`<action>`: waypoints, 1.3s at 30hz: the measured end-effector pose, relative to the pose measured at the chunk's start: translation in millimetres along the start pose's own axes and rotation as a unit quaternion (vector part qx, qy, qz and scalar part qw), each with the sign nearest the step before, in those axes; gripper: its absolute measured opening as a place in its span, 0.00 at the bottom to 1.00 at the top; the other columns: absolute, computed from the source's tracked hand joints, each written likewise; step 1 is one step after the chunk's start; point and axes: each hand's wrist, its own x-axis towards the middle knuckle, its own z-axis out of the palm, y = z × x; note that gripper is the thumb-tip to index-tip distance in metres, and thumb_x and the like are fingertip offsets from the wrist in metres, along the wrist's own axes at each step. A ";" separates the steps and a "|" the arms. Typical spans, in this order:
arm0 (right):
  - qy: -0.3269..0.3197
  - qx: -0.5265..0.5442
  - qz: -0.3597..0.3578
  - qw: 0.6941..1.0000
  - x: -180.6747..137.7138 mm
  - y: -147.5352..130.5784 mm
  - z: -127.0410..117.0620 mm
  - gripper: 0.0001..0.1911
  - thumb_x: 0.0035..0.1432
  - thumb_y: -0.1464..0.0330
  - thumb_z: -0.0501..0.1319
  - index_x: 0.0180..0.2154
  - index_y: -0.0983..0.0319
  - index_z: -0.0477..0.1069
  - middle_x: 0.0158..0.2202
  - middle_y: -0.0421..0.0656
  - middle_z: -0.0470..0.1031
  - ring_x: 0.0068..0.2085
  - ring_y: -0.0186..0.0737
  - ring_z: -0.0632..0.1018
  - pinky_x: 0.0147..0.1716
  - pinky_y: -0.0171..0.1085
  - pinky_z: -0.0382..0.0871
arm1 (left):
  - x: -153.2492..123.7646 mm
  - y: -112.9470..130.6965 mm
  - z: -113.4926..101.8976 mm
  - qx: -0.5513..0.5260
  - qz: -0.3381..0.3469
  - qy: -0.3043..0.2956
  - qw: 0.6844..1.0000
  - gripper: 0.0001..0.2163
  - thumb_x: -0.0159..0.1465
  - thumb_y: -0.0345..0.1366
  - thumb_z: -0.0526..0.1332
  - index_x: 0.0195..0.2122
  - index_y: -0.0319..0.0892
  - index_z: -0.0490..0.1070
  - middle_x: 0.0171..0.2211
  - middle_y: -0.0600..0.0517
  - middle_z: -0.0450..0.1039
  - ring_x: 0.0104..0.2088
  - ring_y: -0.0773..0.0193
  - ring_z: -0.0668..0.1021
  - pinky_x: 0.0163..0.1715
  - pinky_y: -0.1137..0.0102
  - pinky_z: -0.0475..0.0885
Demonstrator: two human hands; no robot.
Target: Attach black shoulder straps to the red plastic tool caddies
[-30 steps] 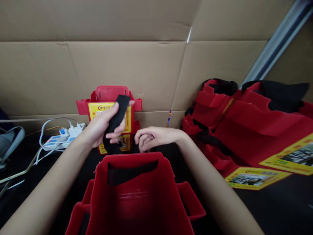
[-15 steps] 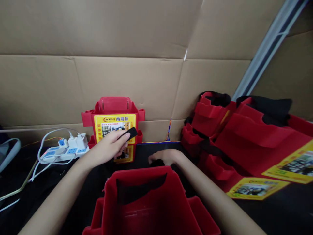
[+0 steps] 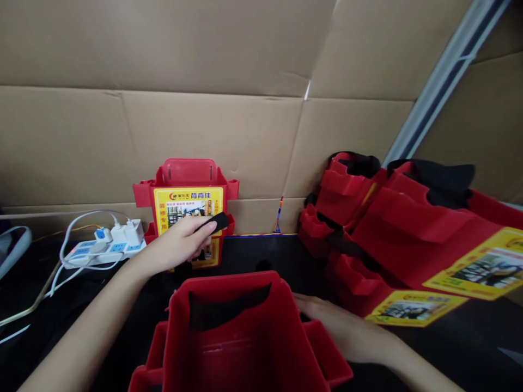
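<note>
My left hand (image 3: 188, 239) is closed on the end of a black strap (image 3: 216, 222), pinched between thumb and fingers. In front of me stands a red plastic tool box (image 3: 232, 354), its mouth facing me, with a black band (image 3: 229, 310) across its inner far wall. My right hand (image 3: 316, 310) is at the right side of this box, its fingers hidden behind the red wall, so their grip does not show. Just beyond my left hand, another red box (image 3: 190, 173) with a yellow label (image 3: 163, 196) stands upright against the cardboard.
Several red boxes with black straps (image 3: 441, 234) are piled at the right. A white power strip (image 3: 102, 253) with plugs and cables lies at the left. A cardboard wall (image 3: 204, 130) closes off the back, and a metal post (image 3: 445, 81) slants at the upper right.
My right hand has moved from beyond the front box back toward me, to its right side. My left hand still holds the strap in nearly the same place. The view has shifted slightly.
</note>
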 end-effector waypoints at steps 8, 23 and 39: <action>0.326 -0.003 0.010 0.945 43.4 7.4 -37.3 0.17 0.49 0.77 0.51 0.35 0.61 0.75 0.37 0.46 0.69 0.41 0.42 0.73 0.43 0.44 0.69 | 3.5 -1.9 9.0 0.051 0.061 0.028 0.996 0.12 0.61 0.43 0.55 0.36 0.40 0.70 0.25 0.54 0.69 0.25 0.68 0.69 0.24 0.74 0.62; 0.221 0.340 -0.109 0.908 118.3 -70.0 -34.4 0.20 0.54 0.67 0.58 0.49 0.61 0.63 0.42 0.45 0.71 0.42 0.36 0.73 0.40 0.36 0.70 | 6.9 -3.8 16.4 -0.175 0.073 0.093 0.977 0.15 0.55 0.42 0.63 0.21 0.40 0.60 0.12 0.60 0.58 0.13 0.75 0.61 0.14 0.77 0.56; 0.082 0.267 0.061 0.958 124.3 -40.4 -30.7 0.14 0.59 0.68 0.49 0.42 0.63 0.69 0.31 0.43 0.73 0.28 0.31 0.74 0.27 0.31 0.68 | -6.7 5.5 2.7 -0.063 0.098 -0.013 0.993 0.09 0.58 0.40 0.61 0.35 0.40 0.68 0.19 0.58 0.63 0.17 0.73 0.65 0.18 0.77 0.62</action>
